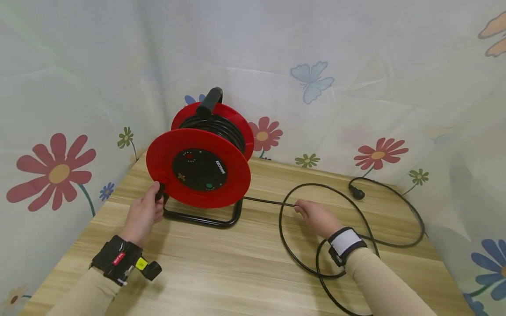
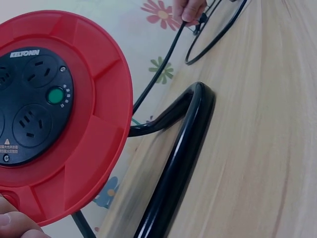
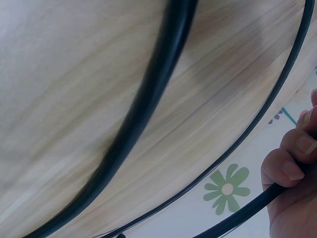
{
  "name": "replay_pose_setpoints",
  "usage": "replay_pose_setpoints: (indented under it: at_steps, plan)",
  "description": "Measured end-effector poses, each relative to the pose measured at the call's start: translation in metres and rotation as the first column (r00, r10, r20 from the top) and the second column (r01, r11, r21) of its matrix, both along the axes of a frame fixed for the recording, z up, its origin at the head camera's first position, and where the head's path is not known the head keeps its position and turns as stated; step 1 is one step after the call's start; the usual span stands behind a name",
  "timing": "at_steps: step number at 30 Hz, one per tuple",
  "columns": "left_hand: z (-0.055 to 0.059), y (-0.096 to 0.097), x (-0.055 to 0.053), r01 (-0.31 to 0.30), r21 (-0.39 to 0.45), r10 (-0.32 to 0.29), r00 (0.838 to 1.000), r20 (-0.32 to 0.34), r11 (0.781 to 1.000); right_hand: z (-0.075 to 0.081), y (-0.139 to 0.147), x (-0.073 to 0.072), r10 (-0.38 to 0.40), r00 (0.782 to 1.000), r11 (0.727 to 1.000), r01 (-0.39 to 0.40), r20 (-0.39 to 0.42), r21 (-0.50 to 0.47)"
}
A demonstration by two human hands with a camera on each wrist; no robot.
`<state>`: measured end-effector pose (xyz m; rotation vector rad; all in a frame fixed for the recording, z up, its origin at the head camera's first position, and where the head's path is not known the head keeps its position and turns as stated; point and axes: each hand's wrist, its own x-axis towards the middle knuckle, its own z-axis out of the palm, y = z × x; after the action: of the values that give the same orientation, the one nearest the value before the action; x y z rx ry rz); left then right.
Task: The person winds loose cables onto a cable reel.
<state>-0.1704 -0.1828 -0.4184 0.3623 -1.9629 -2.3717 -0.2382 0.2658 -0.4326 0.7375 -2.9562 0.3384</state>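
Observation:
A red cable reel (image 1: 199, 164) with a black socket panel stands on its black tube frame (image 1: 213, 223) at the left of the table, black cable wound between its discs. My left hand (image 1: 143, 213) grips the small black crank knob (image 1: 160, 192) at the lower left of the front disc. To the right, my right hand (image 1: 318, 217) holds the black cable (image 1: 269, 201), which runs taut from the reel into its fingers. In the right wrist view the curled fingers (image 3: 292, 153) wrap round the cable.
Loose loops of cable (image 1: 306, 185) lie on the wooden table (image 1: 221, 272) around and beyond my right hand. The cable's plug (image 1: 357, 193) rests near the back right edge. A flowered curtain (image 1: 245, 52) hangs behind and at both sides.

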Motion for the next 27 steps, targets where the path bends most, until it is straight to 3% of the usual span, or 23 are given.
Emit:
replay_pose_setpoints:
  at_steps: [8, 16, 27]
  plan:
    - [0.004, -0.002, -0.001, -0.014, 0.006, 0.014, 1.0, -0.013, 1.0, -0.003, -0.006, -0.002, 0.02, 0.999, 1.0, -0.019, -0.028, 0.009]
    - [0.011, -0.005, -0.004, 0.001, 0.028, 0.001, 0.997, -0.073, 1.0, -0.003, -0.013, -0.003, 0.051, 0.998, 0.999, -0.051, -0.044, 0.004]
    - [0.021, -0.006, -0.003, -0.014, 0.026, 0.016, 0.993, -0.114, 1.0, 0.0, -0.023, -0.003, 0.056, 0.998, 0.998, -0.056, 0.007, 0.019]
